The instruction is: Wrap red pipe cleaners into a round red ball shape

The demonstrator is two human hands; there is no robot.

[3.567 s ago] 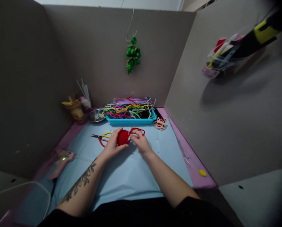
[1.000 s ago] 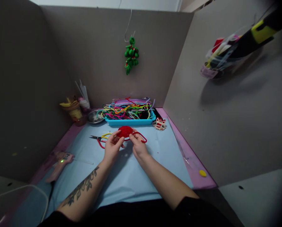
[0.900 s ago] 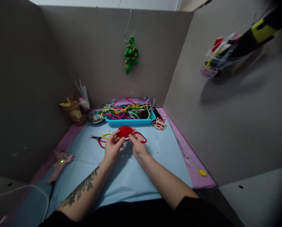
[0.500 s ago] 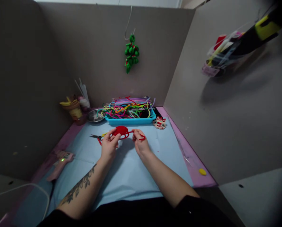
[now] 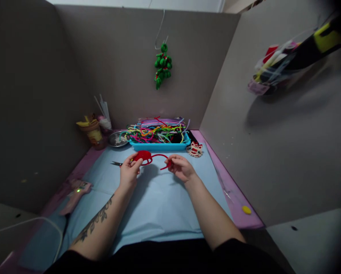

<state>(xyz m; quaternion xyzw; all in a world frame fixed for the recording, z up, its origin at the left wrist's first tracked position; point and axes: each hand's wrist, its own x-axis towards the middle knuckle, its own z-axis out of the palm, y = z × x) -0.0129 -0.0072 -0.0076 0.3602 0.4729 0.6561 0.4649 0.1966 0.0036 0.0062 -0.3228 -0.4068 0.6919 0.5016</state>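
My left hand [image 5: 130, 171] pinches a red fuzzy rounded piece [image 5: 143, 155], made of pipe cleaner, by its left side. It is held above the blue cloth, with an open loop along its lower right edge. From its right side a red pipe cleaner [image 5: 160, 155] arcs over to my right hand [image 5: 181, 167]. The fingers of that hand are closed on the pipe cleaner, and its loose end curls back to the left below them. Scissors [image 5: 116, 163] with dark blades lie just behind my left hand, their handles mostly hidden.
A blue tray [image 5: 160, 146] of colourful pipe cleaners stands at the back, between a metal dish [image 5: 117, 139] and a red-and-cream lion-like piece [image 5: 195, 149]. A pink glue gun [image 5: 76, 196] lies left, its light green. A yellow disc [image 5: 246, 210] is at right.
My right hand has moved right, away from the red piece, and the pipe cleaner between the hands now bows in an arc. The view has shifted slightly.
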